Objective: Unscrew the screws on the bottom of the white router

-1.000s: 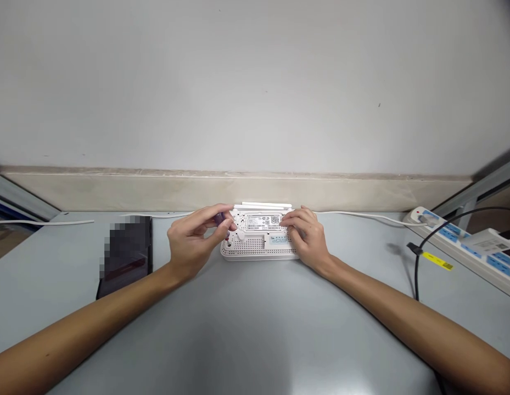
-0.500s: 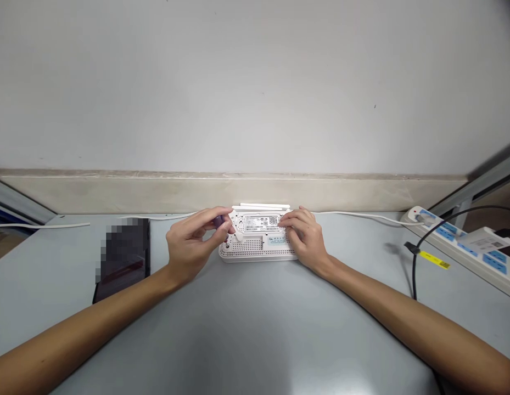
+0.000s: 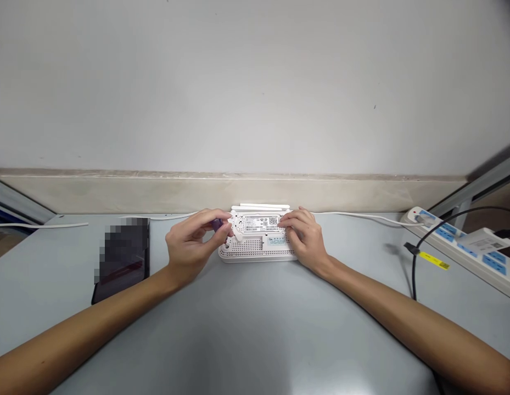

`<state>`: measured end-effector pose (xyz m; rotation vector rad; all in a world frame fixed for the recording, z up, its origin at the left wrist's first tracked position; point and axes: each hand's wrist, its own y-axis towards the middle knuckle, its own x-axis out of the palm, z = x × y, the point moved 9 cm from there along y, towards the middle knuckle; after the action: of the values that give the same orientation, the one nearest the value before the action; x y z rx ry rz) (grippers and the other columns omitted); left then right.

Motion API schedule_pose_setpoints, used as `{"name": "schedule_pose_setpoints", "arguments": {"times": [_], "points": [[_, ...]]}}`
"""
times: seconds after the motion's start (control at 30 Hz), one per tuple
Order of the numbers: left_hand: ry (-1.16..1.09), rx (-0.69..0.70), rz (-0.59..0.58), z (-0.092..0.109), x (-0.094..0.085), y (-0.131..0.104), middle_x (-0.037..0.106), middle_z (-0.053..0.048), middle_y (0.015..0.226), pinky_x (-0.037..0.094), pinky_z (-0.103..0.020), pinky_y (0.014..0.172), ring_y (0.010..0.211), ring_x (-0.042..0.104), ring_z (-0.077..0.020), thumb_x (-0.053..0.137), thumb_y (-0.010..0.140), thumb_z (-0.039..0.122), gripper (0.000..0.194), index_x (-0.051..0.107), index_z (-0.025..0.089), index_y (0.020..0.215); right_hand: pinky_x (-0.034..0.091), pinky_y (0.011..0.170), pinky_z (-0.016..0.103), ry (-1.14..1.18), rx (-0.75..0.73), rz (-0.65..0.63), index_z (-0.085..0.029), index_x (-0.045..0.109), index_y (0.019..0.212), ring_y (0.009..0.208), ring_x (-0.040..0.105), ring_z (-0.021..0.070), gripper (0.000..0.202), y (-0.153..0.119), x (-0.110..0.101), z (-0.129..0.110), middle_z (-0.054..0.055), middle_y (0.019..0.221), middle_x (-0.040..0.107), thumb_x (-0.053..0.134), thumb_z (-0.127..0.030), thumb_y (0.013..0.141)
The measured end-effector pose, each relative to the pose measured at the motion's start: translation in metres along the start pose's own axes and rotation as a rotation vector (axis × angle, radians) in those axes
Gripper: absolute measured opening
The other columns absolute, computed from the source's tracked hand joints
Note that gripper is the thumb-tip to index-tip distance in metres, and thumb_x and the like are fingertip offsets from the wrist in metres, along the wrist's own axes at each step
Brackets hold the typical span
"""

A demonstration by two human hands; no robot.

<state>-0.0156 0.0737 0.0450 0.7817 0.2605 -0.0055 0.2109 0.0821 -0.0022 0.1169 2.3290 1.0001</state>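
A white router-like device (image 3: pixel 242 255) with vent holes and printed labels lies on the grey table, its folded antennas (image 3: pixel 264 207) along the back edge. My left hand (image 3: pixel 192 243) is at the device's left end, closed around a small purple object (image 3: pixel 217 224), mostly covered by the fingers. Beside those fingertips a small white piece (image 3: pixel 239 237) lies over the vents; whether the hand grips it is unclear. My right hand (image 3: pixel 307 238) rests on the device's right end, fingers bent over the label and its edge.
On the left lies a dark tablet or phone (image 3: pixel 123 274), partly pixelated. A white power strip (image 3: pixel 456 247) with blue sockets, a plug and a black cable (image 3: pixel 414 274) with a yellow tag are at the right. White cables run along the wall (image 3: pixel 255 99).
Both hands and the device look almost the same. My left fingers have shifted very slightly around the purple object.
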Motion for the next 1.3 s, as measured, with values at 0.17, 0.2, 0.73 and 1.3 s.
{"name": "schedule_pose_setpoints", "arguments": {"times": [0.17, 0.2, 0.73, 1.3], "points": [[0.001, 0.001, 0.017, 0.001, 0.000, 0.000, 0.065, -0.001, 0.076, 0.056, -0.027, 0.058, 0.063, 0.064, -0.0121, 0.070, 0.079, 0.016, 0.014, 0.071, 0.021, 0.092, 0.035, 0.106, 0.050, 0.000, -0.012, 0.003, -0.025, 0.067, 0.084, 0.090, 0.060, 0.0191, 0.030, 0.000, 0.000, -0.001, 0.002, 0.090, 0.067, 0.045, -0.006, 0.079], [0.010, -0.008, 0.031, 0.000, -0.001, 0.000, 0.065, -0.001, 0.076, 0.057, -0.027, 0.058, 0.063, 0.064, -0.0120, 0.070, 0.080, 0.017, 0.013, 0.071, 0.021, 0.092, 0.035, 0.106, 0.051, -0.002, -0.014, 0.002, -0.025, 0.067, 0.083, 0.090, 0.060, 0.0192, 0.030, 0.000, 0.000, -0.001, 0.002, 0.090, 0.067, 0.045, -0.006, 0.079], [0.053, -0.043, 0.094, -0.008, -0.008, 0.000, 0.066, 0.000, 0.075, 0.060, -0.026, 0.063, 0.064, 0.067, -0.0127, 0.069, 0.080, 0.017, 0.018, 0.070, 0.020, 0.098, 0.035, 0.107, 0.051, -0.003, -0.012, 0.002, -0.025, 0.067, 0.084, 0.092, 0.060, 0.0193, 0.030, -0.001, 0.000, 0.000, 0.002, 0.091, 0.067, 0.045, -0.005, 0.079], [0.221, -0.006, 0.076, 0.001, -0.009, 0.003, 0.071, -0.001, 0.088, 0.055, -0.028, 0.068, 0.074, 0.065, -0.0132, 0.065, 0.085, 0.025, 0.016, 0.073, 0.026, 0.099, 0.035, 0.106, 0.050, 0.003, -0.013, 0.001, -0.024, 0.068, 0.084, 0.091, 0.060, 0.0191, 0.030, 0.000, 0.000, 0.000, 0.002, 0.091, 0.067, 0.045, -0.005, 0.079]]}}
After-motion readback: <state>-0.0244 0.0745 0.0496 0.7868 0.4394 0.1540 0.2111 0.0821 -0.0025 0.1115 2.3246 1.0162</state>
